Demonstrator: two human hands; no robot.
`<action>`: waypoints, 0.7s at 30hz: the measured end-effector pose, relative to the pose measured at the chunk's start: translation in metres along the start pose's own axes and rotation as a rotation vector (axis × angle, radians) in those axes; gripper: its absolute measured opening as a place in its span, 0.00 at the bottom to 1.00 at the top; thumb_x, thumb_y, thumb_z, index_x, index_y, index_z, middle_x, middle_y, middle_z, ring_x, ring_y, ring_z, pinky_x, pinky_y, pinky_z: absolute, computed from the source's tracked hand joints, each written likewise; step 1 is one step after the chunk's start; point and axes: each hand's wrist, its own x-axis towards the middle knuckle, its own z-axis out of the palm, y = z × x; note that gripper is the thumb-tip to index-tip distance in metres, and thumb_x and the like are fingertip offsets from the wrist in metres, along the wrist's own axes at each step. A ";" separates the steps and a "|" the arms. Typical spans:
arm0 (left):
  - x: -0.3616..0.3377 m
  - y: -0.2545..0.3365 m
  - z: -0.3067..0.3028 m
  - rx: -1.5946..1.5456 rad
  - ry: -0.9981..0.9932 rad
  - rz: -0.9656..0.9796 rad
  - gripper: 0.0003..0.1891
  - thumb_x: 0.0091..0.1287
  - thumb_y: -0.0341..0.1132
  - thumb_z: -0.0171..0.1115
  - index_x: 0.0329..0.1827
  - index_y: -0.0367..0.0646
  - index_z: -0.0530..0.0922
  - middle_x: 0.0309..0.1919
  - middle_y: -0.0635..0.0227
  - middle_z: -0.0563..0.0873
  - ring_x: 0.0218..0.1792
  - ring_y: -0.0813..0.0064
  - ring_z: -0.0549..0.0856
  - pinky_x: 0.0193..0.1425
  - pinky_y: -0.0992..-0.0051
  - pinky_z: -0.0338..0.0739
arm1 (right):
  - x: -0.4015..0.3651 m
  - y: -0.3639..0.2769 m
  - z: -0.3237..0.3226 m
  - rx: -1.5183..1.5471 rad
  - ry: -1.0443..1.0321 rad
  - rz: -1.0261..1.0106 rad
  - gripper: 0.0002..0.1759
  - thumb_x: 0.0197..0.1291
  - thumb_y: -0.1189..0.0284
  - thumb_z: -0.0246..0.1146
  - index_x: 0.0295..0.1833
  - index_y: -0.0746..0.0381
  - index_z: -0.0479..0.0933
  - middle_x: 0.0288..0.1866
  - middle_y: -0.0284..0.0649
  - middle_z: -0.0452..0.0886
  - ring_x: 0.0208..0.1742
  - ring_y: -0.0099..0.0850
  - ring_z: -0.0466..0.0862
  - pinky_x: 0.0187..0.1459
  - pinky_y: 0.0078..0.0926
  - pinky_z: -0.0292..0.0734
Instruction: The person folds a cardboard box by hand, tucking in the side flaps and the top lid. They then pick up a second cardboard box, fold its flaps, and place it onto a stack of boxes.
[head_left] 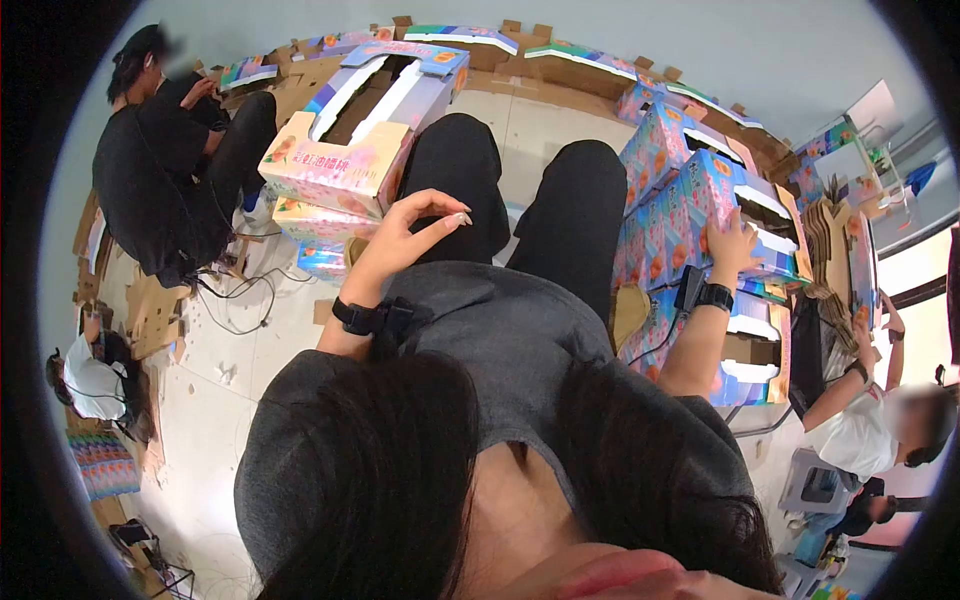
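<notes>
My left hand (pixel 428 228) is raised above my left thigh, thumb and fingertips brought together in a pinch. Whether something small sits between them, I cannot make out. Close to it, a printed cardboard fruit carton (pixel 325 165) with a long top cut-out rests on other cartons. On my right, my right hand (pixel 733 245) lies against the top of a blue and pink carton (pixel 712 190), fingers spread and touching it. That carton sits in a stack, over a lower carton (pixel 752 352) whose top opening shows brown cardboard inside.
Seated at the left, a person in black (pixel 165 190) works near a cable (pixel 240 325) on the floor. Another person in white (pixel 865 435) handles flat cardboard (pixel 822 250) at the right. Several cartons (pixel 580 68) line the far wall. Loose cardboard (pixel 155 310) lies at left.
</notes>
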 end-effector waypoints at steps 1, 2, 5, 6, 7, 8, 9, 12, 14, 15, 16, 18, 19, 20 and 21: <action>0.000 -0.002 -0.001 0.000 0.007 -0.009 0.09 0.73 0.32 0.66 0.52 0.37 0.84 0.47 0.66 0.89 0.52 0.76 0.86 0.63 0.73 0.77 | -0.001 -0.002 0.000 -0.011 -0.004 0.007 0.44 0.57 0.38 0.64 0.79 0.35 0.67 0.81 0.49 0.65 0.84 0.47 0.58 0.73 0.81 0.41; 0.000 -0.004 -0.001 0.000 0.008 -0.010 0.09 0.73 0.32 0.66 0.52 0.37 0.84 0.47 0.66 0.89 0.52 0.76 0.86 0.63 0.73 0.78 | -0.001 -0.003 0.000 -0.022 -0.006 0.014 0.44 0.57 0.38 0.63 0.79 0.36 0.66 0.81 0.49 0.65 0.84 0.47 0.58 0.73 0.81 0.42; 0.001 -0.008 0.001 -0.003 0.006 0.005 0.08 0.74 0.30 0.65 0.52 0.37 0.84 0.46 0.66 0.89 0.51 0.76 0.86 0.62 0.73 0.78 | -0.006 -0.009 -0.007 -0.074 -0.019 0.022 0.43 0.59 0.40 0.63 0.80 0.37 0.65 0.81 0.49 0.65 0.84 0.47 0.58 0.73 0.81 0.44; 0.001 -0.008 0.001 -0.003 0.001 0.016 0.08 0.75 0.30 0.64 0.52 0.37 0.83 0.46 0.66 0.89 0.51 0.75 0.86 0.61 0.73 0.78 | -0.007 -0.011 -0.009 -0.092 -0.025 0.019 0.43 0.59 0.41 0.63 0.80 0.37 0.65 0.81 0.49 0.65 0.84 0.48 0.58 0.73 0.81 0.45; 0.001 -0.007 0.002 -0.001 -0.002 0.025 0.07 0.75 0.29 0.63 0.51 0.36 0.83 0.46 0.65 0.88 0.51 0.75 0.86 0.61 0.73 0.78 | -0.007 -0.013 -0.010 -0.090 -0.024 0.027 0.43 0.59 0.41 0.63 0.80 0.38 0.65 0.81 0.49 0.65 0.84 0.48 0.58 0.73 0.81 0.45; 0.001 -0.007 0.002 0.011 -0.006 0.018 0.07 0.75 0.28 0.63 0.52 0.36 0.83 0.46 0.66 0.88 0.51 0.75 0.86 0.61 0.73 0.78 | -0.009 -0.015 -0.011 -0.087 -0.025 0.033 0.43 0.59 0.42 0.63 0.80 0.38 0.65 0.81 0.49 0.65 0.84 0.48 0.58 0.72 0.81 0.46; 0.001 -0.006 0.003 0.025 -0.010 0.009 0.07 0.75 0.28 0.63 0.52 0.36 0.83 0.47 0.66 0.88 0.51 0.75 0.86 0.61 0.73 0.78 | -0.011 -0.016 -0.011 -0.084 -0.028 0.039 0.43 0.59 0.42 0.64 0.80 0.38 0.65 0.81 0.49 0.65 0.84 0.49 0.58 0.72 0.81 0.46; 0.001 -0.007 0.003 0.008 -0.005 -0.005 0.08 0.74 0.30 0.65 0.52 0.36 0.84 0.46 0.67 0.89 0.51 0.77 0.87 0.61 0.74 0.78 | -0.014 -0.022 -0.013 -0.092 -0.030 0.050 0.43 0.59 0.42 0.64 0.80 0.39 0.65 0.80 0.50 0.65 0.84 0.49 0.59 0.72 0.82 0.47; 0.001 -0.007 0.003 -0.004 0.000 -0.003 0.09 0.74 0.31 0.66 0.51 0.36 0.84 0.46 0.67 0.90 0.51 0.78 0.87 0.61 0.75 0.78 | -0.016 -0.024 -0.013 -0.088 -0.030 0.057 0.43 0.59 0.42 0.64 0.80 0.39 0.65 0.80 0.50 0.65 0.84 0.49 0.59 0.72 0.82 0.47; 0.001 -0.007 0.002 -0.001 0.002 -0.001 0.09 0.74 0.31 0.66 0.51 0.36 0.84 0.46 0.67 0.90 0.51 0.78 0.87 0.61 0.75 0.78 | -0.016 -0.023 -0.012 -0.079 -0.028 0.055 0.43 0.59 0.42 0.64 0.80 0.39 0.65 0.80 0.50 0.66 0.84 0.49 0.59 0.72 0.82 0.47; 0.001 -0.006 0.002 0.002 0.005 0.001 0.09 0.74 0.31 0.66 0.51 0.36 0.84 0.46 0.67 0.90 0.51 0.78 0.87 0.61 0.75 0.78 | -0.016 -0.022 -0.011 -0.070 -0.025 0.053 0.43 0.60 0.42 0.63 0.80 0.39 0.65 0.80 0.51 0.66 0.83 0.49 0.59 0.72 0.82 0.47; 0.000 -0.003 0.001 0.017 0.014 -0.003 0.09 0.74 0.31 0.66 0.51 0.36 0.84 0.46 0.67 0.90 0.51 0.78 0.87 0.61 0.75 0.78 | -0.018 -0.022 -0.010 -0.065 -0.024 0.048 0.43 0.60 0.42 0.63 0.80 0.39 0.65 0.80 0.51 0.66 0.84 0.49 0.59 0.72 0.83 0.46; 0.001 -0.002 0.001 0.024 0.018 -0.005 0.09 0.74 0.31 0.66 0.51 0.36 0.84 0.46 0.67 0.90 0.51 0.78 0.87 0.61 0.75 0.79 | -0.018 -0.021 -0.009 -0.063 -0.023 0.046 0.43 0.60 0.42 0.63 0.80 0.39 0.65 0.80 0.51 0.66 0.84 0.49 0.59 0.72 0.83 0.46; 0.001 -0.002 0.001 0.025 0.015 -0.011 0.09 0.74 0.32 0.66 0.51 0.36 0.84 0.46 0.67 0.90 0.51 0.78 0.87 0.60 0.75 0.79 | -0.019 -0.020 -0.008 -0.052 -0.019 0.043 0.43 0.59 0.42 0.63 0.80 0.39 0.64 0.80 0.50 0.66 0.84 0.48 0.58 0.72 0.83 0.45; 0.001 -0.001 0.001 0.021 0.015 -0.010 0.09 0.74 0.32 0.66 0.51 0.36 0.84 0.46 0.67 0.90 0.51 0.78 0.87 0.60 0.75 0.79 | -0.016 -0.017 -0.003 -0.067 -0.004 0.036 0.44 0.59 0.40 0.63 0.80 0.38 0.65 0.80 0.50 0.66 0.84 0.48 0.59 0.71 0.84 0.46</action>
